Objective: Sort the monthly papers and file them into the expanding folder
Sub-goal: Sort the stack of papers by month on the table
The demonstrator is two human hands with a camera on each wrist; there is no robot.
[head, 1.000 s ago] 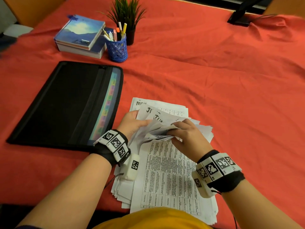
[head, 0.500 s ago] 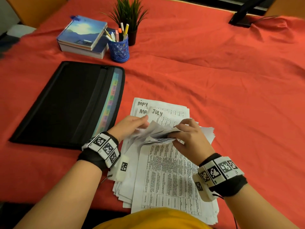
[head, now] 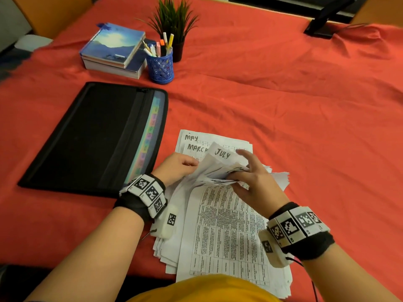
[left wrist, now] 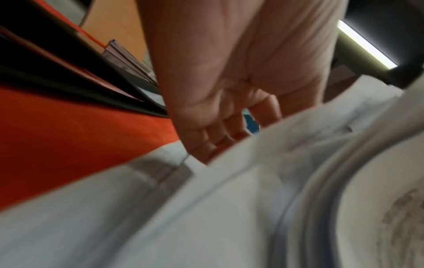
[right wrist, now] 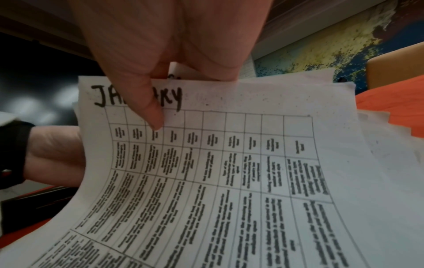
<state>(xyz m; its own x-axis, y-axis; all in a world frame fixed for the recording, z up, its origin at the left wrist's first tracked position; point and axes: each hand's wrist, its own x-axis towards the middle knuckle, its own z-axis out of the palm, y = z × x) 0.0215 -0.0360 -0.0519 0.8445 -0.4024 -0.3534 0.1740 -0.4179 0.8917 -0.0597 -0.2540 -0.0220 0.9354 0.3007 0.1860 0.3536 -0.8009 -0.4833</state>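
Note:
A loose stack of printed monthly papers (head: 224,225) lies on the red cloth in front of me. Sheets headed MAY (head: 192,137), MARCH (head: 197,147) and JULY (head: 222,154) fan out at its far end. My right hand (head: 250,177) pinches the bent-up top edges of several sheets; its thumb (right wrist: 153,112) presses on a sheet headed JANUARY (right wrist: 229,181). My left hand (head: 176,166) curls its fingers (left wrist: 218,130) around the left edge of the lifted sheets (left wrist: 206,217). The black expanding folder (head: 93,138) lies flat to the left, its coloured tabs (head: 150,131) facing the papers.
Stacked books (head: 113,49), a blue pen cup (head: 160,66) and a small potted plant (head: 174,22) stand beyond the folder. A dark monitor stand (head: 322,20) sits at the far right. Bare red cloth (head: 305,127) stretches right of the papers.
More sheets have been leafed up: the MARCH heading now shows under MAY, and the JULY sheet stands higher. My right fingers have spread over the lifted edges.

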